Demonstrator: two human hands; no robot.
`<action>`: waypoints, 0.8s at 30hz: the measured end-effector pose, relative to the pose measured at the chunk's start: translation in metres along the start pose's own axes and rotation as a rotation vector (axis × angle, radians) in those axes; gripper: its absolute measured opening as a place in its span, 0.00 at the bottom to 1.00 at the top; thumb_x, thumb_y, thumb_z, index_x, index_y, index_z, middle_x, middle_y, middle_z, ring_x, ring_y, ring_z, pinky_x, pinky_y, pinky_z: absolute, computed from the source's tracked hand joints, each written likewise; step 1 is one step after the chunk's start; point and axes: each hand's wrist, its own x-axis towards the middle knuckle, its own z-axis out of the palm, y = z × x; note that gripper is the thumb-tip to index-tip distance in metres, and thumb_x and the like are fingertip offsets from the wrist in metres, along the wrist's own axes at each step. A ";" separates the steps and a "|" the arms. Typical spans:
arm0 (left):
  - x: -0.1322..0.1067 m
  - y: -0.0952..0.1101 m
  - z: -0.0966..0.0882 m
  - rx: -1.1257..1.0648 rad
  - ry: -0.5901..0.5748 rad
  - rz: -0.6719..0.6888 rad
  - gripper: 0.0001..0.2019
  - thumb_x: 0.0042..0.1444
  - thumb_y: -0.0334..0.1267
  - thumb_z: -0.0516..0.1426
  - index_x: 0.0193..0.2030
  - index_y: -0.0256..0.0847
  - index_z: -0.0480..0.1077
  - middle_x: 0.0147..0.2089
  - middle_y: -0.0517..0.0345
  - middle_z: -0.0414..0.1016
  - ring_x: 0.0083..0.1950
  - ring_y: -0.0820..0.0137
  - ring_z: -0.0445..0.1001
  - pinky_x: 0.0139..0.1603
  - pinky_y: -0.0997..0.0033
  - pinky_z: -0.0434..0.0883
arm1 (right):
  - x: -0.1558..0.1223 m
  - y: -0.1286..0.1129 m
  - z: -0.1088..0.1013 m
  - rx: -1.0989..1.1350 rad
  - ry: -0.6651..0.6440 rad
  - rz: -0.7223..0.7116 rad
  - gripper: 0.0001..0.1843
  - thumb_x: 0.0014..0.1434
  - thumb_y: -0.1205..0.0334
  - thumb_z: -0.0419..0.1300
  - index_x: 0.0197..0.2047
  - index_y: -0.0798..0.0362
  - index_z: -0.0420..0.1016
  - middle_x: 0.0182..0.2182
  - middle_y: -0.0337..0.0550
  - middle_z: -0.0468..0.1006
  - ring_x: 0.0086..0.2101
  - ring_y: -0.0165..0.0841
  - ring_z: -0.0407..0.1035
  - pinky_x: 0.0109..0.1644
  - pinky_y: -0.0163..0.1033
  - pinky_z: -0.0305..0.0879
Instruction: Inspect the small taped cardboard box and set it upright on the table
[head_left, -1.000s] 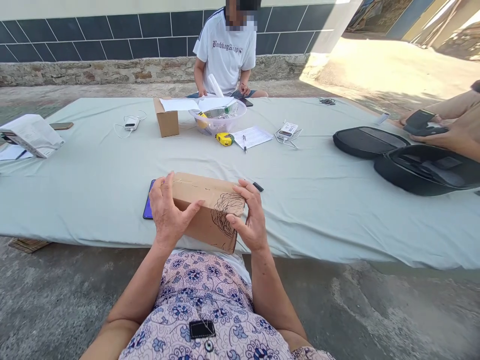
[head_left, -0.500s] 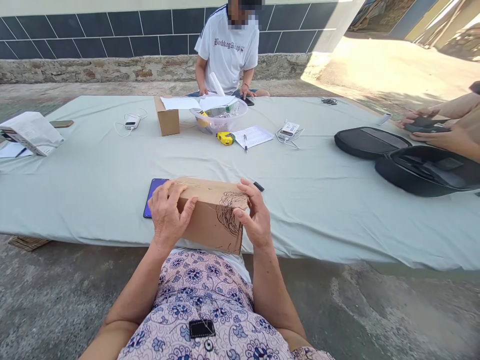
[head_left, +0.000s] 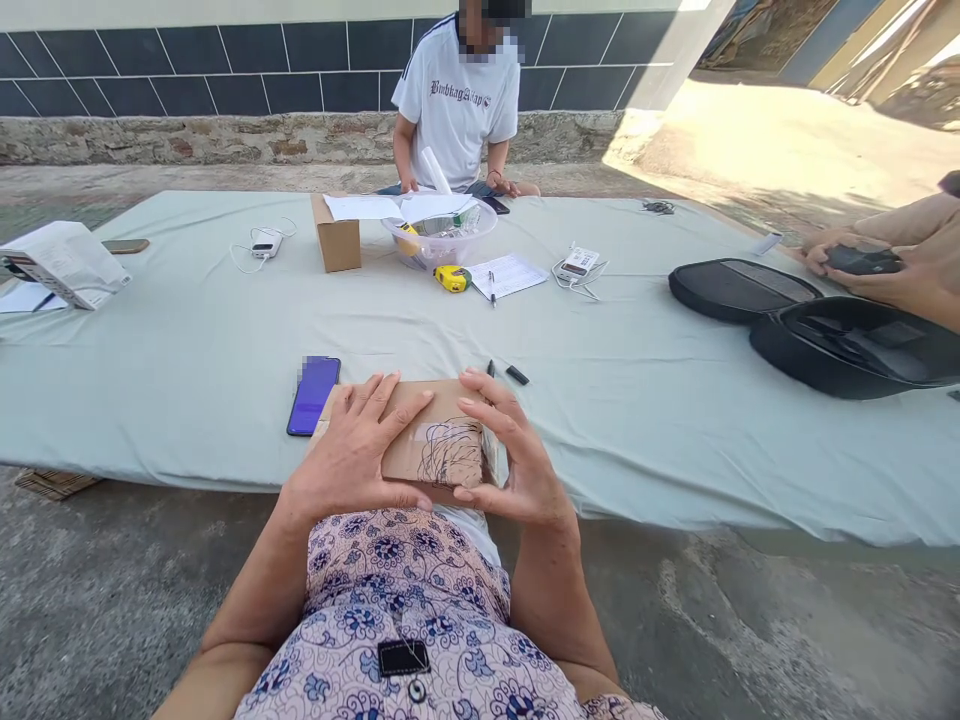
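Observation:
A small cardboard box [head_left: 431, 440] lies at the table's near edge in front of me, a patch of dark scribbled lines on its upper face. Across its left part spreads my left hand [head_left: 356, 450], fingertips on the far side and thumb along the near edge. My right hand [head_left: 517, 450] grips the right end, fingers at the far corner and thumb at the near one. Just beyond the box are a dark marker [head_left: 491, 368], partly hidden, and a black cap [head_left: 517, 375]. A phone with a blue screen [head_left: 315, 396] rests left of the box.
Farther back on the cloth-covered table [head_left: 187, 350] are a second cardboard box [head_left: 340, 246], a plastic basin [head_left: 442, 248], a yellow tape measure [head_left: 452, 279] and paper with a pen. An open black case [head_left: 847, 345] lies right. Someone sits opposite; another person's hands hold something dark at right.
The box has tipped so its scribbled face points upward. My left hand has slid onto that face, and my right hand has shifted around the right end. The marker now shows beyond the box.

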 end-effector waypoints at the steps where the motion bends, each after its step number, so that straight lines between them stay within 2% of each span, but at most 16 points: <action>1: 0.000 0.000 0.000 0.004 0.002 0.004 0.55 0.52 0.76 0.58 0.80 0.51 0.53 0.80 0.35 0.52 0.79 0.35 0.53 0.74 0.28 0.51 | 0.000 0.001 0.001 0.003 -0.001 -0.007 0.44 0.62 0.39 0.67 0.76 0.32 0.57 0.74 0.46 0.60 0.74 0.54 0.54 0.75 0.68 0.58; 3: 0.001 0.000 -0.001 0.008 0.021 -0.003 0.51 0.55 0.73 0.60 0.79 0.50 0.55 0.77 0.35 0.56 0.77 0.38 0.55 0.74 0.32 0.54 | 0.000 0.004 0.003 -0.007 0.014 0.001 0.44 0.62 0.38 0.66 0.76 0.32 0.56 0.75 0.45 0.59 0.75 0.54 0.53 0.75 0.69 0.58; 5: 0.003 0.001 0.000 -0.002 0.075 -0.042 0.48 0.56 0.71 0.60 0.78 0.51 0.56 0.74 0.37 0.60 0.75 0.42 0.59 0.72 0.36 0.58 | -0.001 0.008 0.006 -0.054 0.084 0.043 0.44 0.62 0.37 0.66 0.76 0.32 0.55 0.76 0.47 0.58 0.74 0.54 0.54 0.73 0.68 0.61; 8: 0.007 0.005 0.009 -0.009 0.256 -0.153 0.47 0.55 0.69 0.62 0.76 0.52 0.56 0.71 0.39 0.62 0.73 0.45 0.62 0.71 0.40 0.60 | -0.001 0.014 0.016 -0.174 0.261 0.169 0.42 0.62 0.37 0.67 0.75 0.34 0.59 0.73 0.50 0.62 0.71 0.54 0.59 0.70 0.67 0.64; 10: 0.011 0.008 0.018 0.012 0.409 -0.225 0.48 0.54 0.67 0.65 0.76 0.50 0.57 0.70 0.38 0.62 0.72 0.44 0.62 0.70 0.39 0.61 | 0.000 0.015 0.023 -0.223 0.376 0.279 0.38 0.63 0.37 0.65 0.72 0.36 0.63 0.69 0.52 0.68 0.67 0.53 0.65 0.66 0.66 0.69; 12: 0.015 0.012 0.027 0.039 0.513 -0.276 0.49 0.52 0.64 0.67 0.76 0.46 0.57 0.70 0.35 0.62 0.72 0.42 0.63 0.70 0.38 0.62 | 0.002 0.016 0.030 -0.230 0.476 0.389 0.36 0.63 0.37 0.65 0.70 0.38 0.66 0.64 0.52 0.72 0.60 0.51 0.71 0.58 0.62 0.74; 16: 0.018 0.014 0.037 0.066 0.576 -0.315 0.51 0.49 0.58 0.69 0.76 0.45 0.56 0.70 0.34 0.60 0.72 0.42 0.63 0.68 0.38 0.64 | 0.013 0.018 0.038 -0.200 0.620 0.553 0.39 0.58 0.38 0.69 0.68 0.40 0.67 0.58 0.52 0.74 0.51 0.47 0.73 0.54 0.58 0.75; 20: 0.018 0.017 0.047 0.046 0.638 -0.328 0.51 0.50 0.57 0.69 0.76 0.42 0.55 0.69 0.33 0.59 0.70 0.43 0.64 0.66 0.38 0.67 | 0.026 0.022 0.042 0.043 0.633 0.651 0.35 0.60 0.37 0.66 0.65 0.44 0.69 0.55 0.51 0.76 0.45 0.41 0.76 0.47 0.50 0.77; 24: 0.020 0.023 0.063 0.048 0.758 -0.360 0.51 0.51 0.62 0.68 0.76 0.39 0.56 0.68 0.31 0.59 0.70 0.43 0.64 0.66 0.39 0.67 | 0.034 0.021 0.048 0.193 0.555 0.566 0.29 0.66 0.39 0.61 0.64 0.44 0.71 0.63 0.53 0.73 0.56 0.43 0.74 0.51 0.48 0.78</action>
